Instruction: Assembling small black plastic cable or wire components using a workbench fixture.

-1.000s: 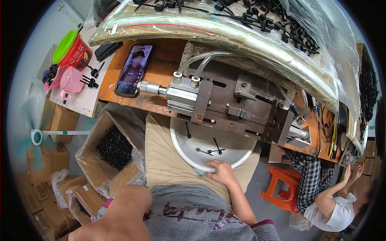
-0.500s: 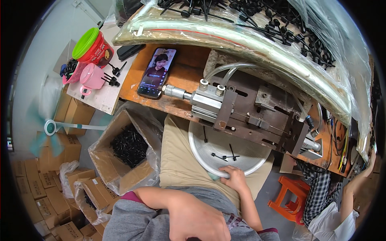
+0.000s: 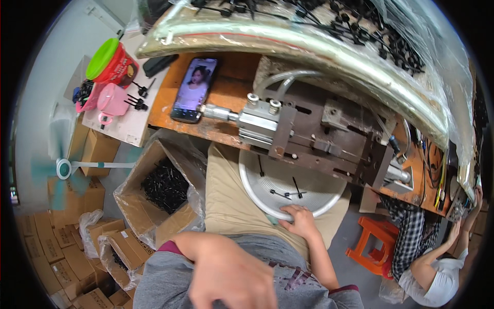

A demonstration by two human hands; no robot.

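A worn orange desk (image 3: 167,109) stands in a room with stacked cartons (image 3: 62,235). The right hand (image 3: 302,224) has its fingers (image 3: 291,210) clamped on the near rim of a white basket (image 3: 320,194) on the lap (image 3: 224,208); the left hand (image 3: 234,275) is blurred, its fingers' state impossible to tell. Three black stemmed parts (image 3: 286,195) lie in the basket. Beyond sit a metal fixture (image 3: 311,157) and a phone (image 3: 195,91).

Pink cup (image 3: 113,100) near red tub (image 3: 122,69)
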